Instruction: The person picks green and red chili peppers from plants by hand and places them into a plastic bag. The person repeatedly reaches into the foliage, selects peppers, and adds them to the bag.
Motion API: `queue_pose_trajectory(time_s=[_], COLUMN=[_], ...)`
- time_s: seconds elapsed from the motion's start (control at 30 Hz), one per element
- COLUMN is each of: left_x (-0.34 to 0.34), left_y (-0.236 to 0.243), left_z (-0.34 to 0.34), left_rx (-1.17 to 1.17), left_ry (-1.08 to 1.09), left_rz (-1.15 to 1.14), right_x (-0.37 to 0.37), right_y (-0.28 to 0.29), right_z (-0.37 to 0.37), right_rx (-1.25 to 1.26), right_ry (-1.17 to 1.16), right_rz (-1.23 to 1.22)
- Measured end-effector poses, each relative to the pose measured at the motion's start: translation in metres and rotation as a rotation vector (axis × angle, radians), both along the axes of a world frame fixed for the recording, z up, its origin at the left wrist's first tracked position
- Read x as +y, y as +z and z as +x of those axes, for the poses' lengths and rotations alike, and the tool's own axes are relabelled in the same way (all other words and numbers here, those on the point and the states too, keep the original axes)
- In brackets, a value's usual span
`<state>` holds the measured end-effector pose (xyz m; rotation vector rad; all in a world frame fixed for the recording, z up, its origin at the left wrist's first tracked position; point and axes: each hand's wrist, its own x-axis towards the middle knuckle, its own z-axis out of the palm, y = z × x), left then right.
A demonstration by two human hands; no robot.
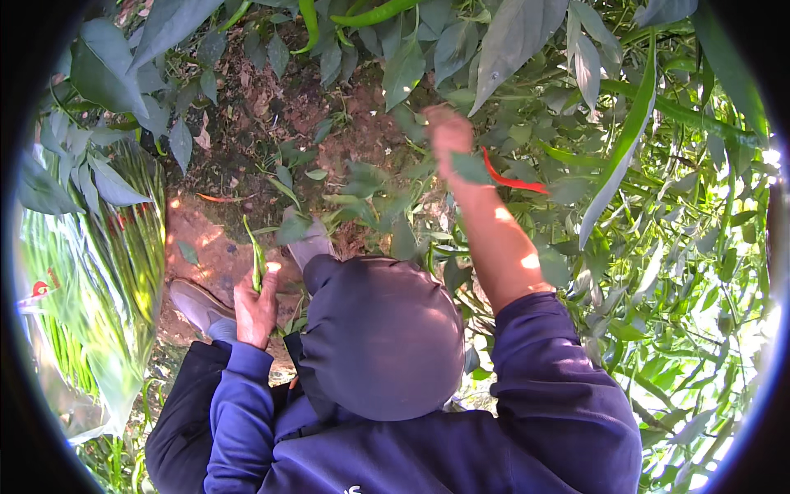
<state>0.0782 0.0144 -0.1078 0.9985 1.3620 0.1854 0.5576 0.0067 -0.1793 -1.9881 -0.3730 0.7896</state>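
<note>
My left hand [257, 306] is closed around a slim green chili pepper [257, 257], which points upward out of the fingers. On the other side, my right hand [448, 130] reaches forward among the pepper plants. It is smeared by motion and partly behind leaves, so its fingers cannot be read. Close to the right wrist hangs a red chili pepper [514, 179]. Several green chili peppers dangle from the plants at the top, one green pepper [378, 13] lying nearly level.
At the left stands a clear plastic bag [115, 395] full of long green peppers, with a few red ones. A thin red pepper [220, 198] lies on the reddish soil [202, 226]. Dense leafy plants [658, 272] fill the right side. A dark cap [387, 337] covers the lower middle.
</note>
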Motion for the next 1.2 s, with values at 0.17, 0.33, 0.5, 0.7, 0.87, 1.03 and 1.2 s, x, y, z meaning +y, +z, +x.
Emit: queue_pose_trajectory(time_s=[0.17,0.33,0.5,0.7,0.87,1.03,1.2], left_x=[0.004,0.003,0.002,0.001,0.001,0.000,-0.004], left_y=[0.004,0.003,-0.005,-0.008,-0.006,-0.007,-0.015], left_z=[0.001,-0.001,-0.006,-0.007,-0.004,-0.007,-0.006], left_rx=[-0.032,-0.037,0.002,0.034,0.038,0.060,0.018], left_ry=[0.035,0.043,0.020,-0.015,-0.033,-0.020,0.017], left_rz=[-0.027,0.001,0.039,0.021,0.138,0.004,0.024], right_x=[-0.090,-0.238,-0.344,-0.304,-0.180,-0.101,-0.076], right_y=[-0.036,-0.054,-0.048,-0.057,-0.070,-0.096,-0.082], right_z=[-0.118,-0.130,-0.119,-0.112,-0.083,0.013,0.077], right_rx=[-0.303,-0.161,-0.141,-0.391,-0.108,-0.605,-0.100], right_ry=[1.064,1.376,1.642,1.675,0.951,0.786,-0.132], right_rz=[-0.502,-1.024,-1.303,-1.120,-0.605,-1.004,-0.345])
